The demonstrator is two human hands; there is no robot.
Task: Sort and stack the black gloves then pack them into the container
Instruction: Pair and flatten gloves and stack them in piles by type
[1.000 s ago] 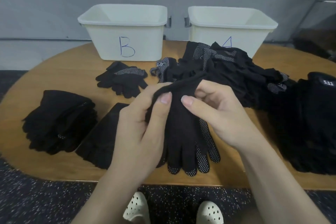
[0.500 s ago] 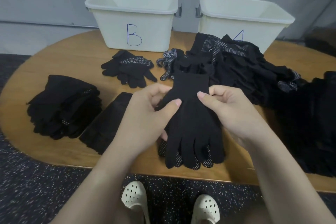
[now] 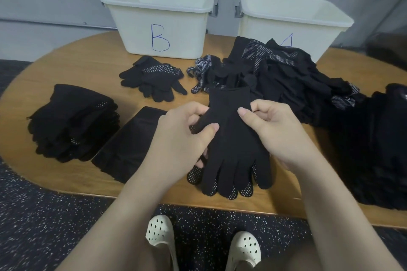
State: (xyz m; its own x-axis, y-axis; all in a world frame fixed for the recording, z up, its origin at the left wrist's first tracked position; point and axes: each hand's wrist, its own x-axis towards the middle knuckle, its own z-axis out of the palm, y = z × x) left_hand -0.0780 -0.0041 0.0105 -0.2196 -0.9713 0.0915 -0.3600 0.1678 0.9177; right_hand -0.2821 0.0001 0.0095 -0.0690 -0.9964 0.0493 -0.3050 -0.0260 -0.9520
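A pair of black gloves [image 3: 233,149] with white grip dots lies flat near the table's front edge, cuffs pointing away from me. My left hand [image 3: 182,138] pinches the pair's left side and my right hand [image 3: 275,130] pinches its right side near the cuff. Left of them sit two stacks of black gloves: a tall one [image 3: 72,123] and a flatter one [image 3: 130,145]. A loose heap of gloves [image 3: 286,77] spreads at the back right. White container B [image 3: 158,20] and white container A [image 3: 293,17] stand at the back.
A loose glove pair [image 3: 154,79] lies in front of container B. Thicker black gloves [image 3: 378,145] are piled at the table's right end. The wooden table [image 3: 66,66] has a rounded left end. My white shoes show below its front edge.
The held gloves went from hanging by the cuff to lying flat on the table. Both hands slid down from the cuff to the gloves' sides.
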